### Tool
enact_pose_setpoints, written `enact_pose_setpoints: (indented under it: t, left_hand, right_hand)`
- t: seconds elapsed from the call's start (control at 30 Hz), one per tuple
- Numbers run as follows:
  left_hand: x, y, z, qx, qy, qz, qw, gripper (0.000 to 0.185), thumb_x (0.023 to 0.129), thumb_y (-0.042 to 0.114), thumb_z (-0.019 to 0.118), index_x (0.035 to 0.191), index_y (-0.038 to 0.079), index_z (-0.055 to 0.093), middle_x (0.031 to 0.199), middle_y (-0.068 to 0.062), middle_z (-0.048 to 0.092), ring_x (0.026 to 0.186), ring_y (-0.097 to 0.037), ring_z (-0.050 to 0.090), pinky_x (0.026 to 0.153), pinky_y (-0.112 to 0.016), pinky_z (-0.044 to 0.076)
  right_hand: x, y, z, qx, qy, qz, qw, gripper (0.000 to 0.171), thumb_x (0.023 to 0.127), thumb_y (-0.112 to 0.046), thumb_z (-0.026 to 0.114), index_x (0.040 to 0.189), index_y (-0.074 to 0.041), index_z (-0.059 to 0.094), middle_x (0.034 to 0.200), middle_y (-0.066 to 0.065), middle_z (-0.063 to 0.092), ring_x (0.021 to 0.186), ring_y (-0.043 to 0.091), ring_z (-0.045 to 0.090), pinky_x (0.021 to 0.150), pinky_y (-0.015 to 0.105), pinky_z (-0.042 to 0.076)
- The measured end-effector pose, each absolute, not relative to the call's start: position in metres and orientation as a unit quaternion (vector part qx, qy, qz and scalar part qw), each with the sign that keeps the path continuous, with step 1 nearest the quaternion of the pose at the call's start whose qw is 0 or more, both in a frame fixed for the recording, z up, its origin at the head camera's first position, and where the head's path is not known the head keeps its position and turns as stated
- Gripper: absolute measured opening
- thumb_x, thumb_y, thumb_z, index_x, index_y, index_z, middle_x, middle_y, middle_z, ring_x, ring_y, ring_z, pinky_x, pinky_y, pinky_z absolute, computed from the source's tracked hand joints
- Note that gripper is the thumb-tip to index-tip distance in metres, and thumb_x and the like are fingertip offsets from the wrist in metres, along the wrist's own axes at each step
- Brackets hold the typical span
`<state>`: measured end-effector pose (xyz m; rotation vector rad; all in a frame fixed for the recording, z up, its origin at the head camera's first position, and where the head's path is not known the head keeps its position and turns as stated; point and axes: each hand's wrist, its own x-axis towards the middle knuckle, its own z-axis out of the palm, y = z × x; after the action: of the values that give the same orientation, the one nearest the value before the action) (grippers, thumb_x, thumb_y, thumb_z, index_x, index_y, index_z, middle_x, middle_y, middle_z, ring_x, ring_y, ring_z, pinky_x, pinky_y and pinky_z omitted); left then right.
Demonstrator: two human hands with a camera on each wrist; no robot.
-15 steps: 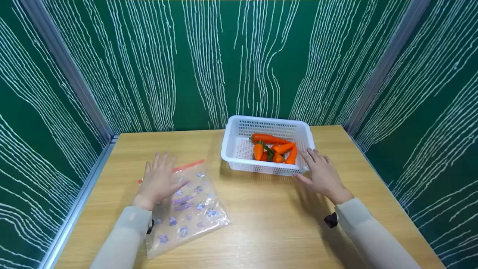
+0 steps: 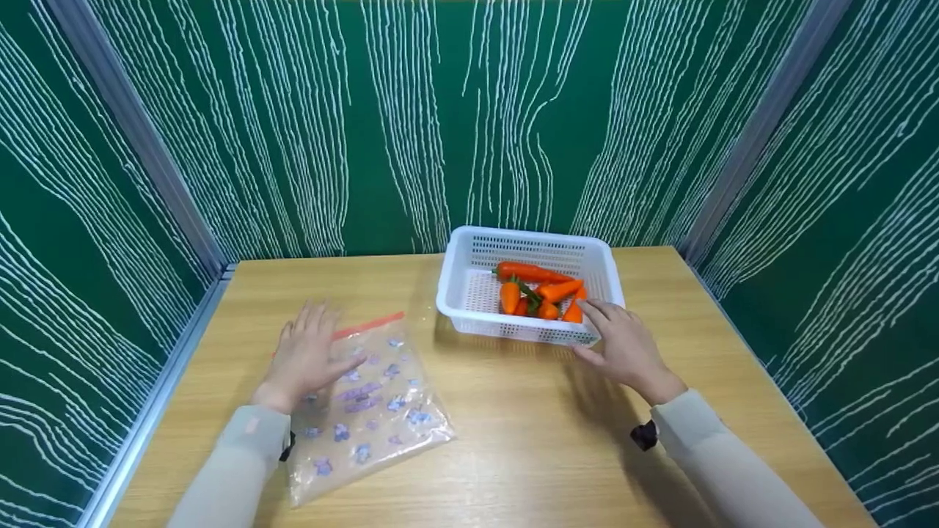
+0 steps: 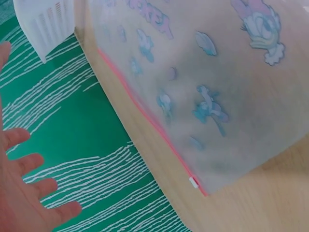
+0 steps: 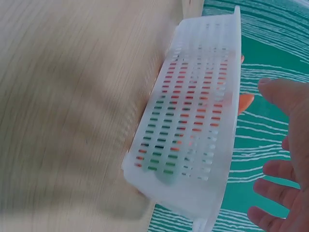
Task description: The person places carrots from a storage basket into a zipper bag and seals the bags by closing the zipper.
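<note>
Green walls (image 2: 400, 198) marked with wavy white lines stand behind the desk and on both sides, with grey metal posts (image 2: 708, 202) at the two corners. The wooden desk (image 2: 513, 433) carries everything else.

A clear plastic bag (image 2: 381, 418), printed with small purple and blue figures, lies flat on the left part of the desk, its top edge slanting toward the far side. A white plastic basket (image 2: 506, 324) with slotted sides stands upright near the desk's far edge, right of the bag and apart from it.

Two pale sleeves (image 2: 722, 455) reach in from the near side. The left hand (image 2: 304, 359) hovers over the bag's upper left part, released, fingers spread and grasping nothing (the left wrist view shows it clear of the plastic). The right hand (image 2: 623, 345) is likewise released, its fingers extended over the basket's near right corner; the right wrist view shows a gap between them and the rim.

In the basket, a long red pepper (image 2: 532, 273) lies along the far side, and several shorter orange peppers (image 2: 561, 291) are heaped in front of it, toward the right, some with green stems. A dark band (image 2: 644, 435) shows under the right wrist. Smallest are the bag's thin red strip (image 2: 370, 324) and the white slider (image 3: 194, 182) at one end of it.
</note>
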<state>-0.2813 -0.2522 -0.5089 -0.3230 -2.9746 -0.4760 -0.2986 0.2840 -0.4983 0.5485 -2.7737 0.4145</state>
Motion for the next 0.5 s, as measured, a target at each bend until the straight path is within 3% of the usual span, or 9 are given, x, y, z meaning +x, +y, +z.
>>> enact_pose_setpoints:
  t: [0.27,0.5]
  left_hand:
    - [-0.279,-0.259,-0.512,-0.095,-0.981,-0.165,0.039,0.108,0.091,0.077,0.07,0.167,0.008,0.037,0.175,-0.023,0.031,0.163,-0.051,0.023,0.128,-0.077,0.02]
    - [-0.277,-0.268,-0.513,-0.073,-0.98,-0.182,0.025,0.106,0.091,0.07,0.076,0.166,0.005,0.038,0.173,-0.026,0.034,0.161,-0.051,0.027,0.127,-0.077,0.022]
  right_hand:
    - [-0.294,0.271,-0.499,0.231,-0.942,0.162,0.181,0.077,0.087,-0.037,0.092,0.15,-0.004,0.062,0.145,0.022,0.067,0.13,0.046,0.065,0.111,0.069,0.051]
    - [-0.289,0.257,-0.501,0.274,-0.922,0.179,0.207,0.074,0.084,-0.035,0.096,0.144,-0.003,0.066,0.137,0.02,0.071,0.122,0.043,0.069,0.107,0.063,0.057]
